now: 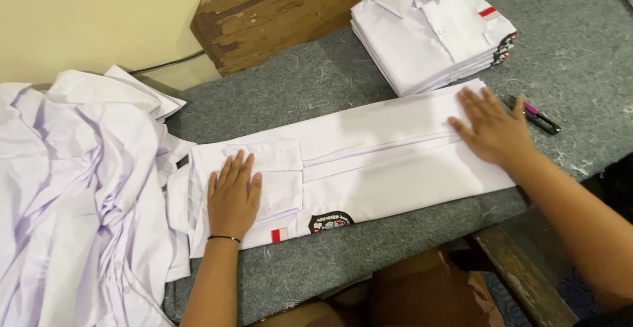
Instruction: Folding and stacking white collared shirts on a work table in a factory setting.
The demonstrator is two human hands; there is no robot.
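Observation:
A white shirt [369, 162] lies folded into a long narrow strip across the grey felt table [316, 89], with a red-and-white patch and a dark round badge near its front edge. My left hand [233, 195] presses flat on the shirt's left end, over the folded sleeves, fingers together. A thin black band circles that wrist. My right hand [491, 128] lies flat with fingers spread on the shirt's right end. Neither hand grips anything.
A heap of unfolded white shirts [79, 195] fills the left side. A neat stack of folded white shirts [432, 27] stands at the back right. Small snips with a pink handle [537, 117] lie just right of my right hand. A worn wooden board [277, 14] sits behind.

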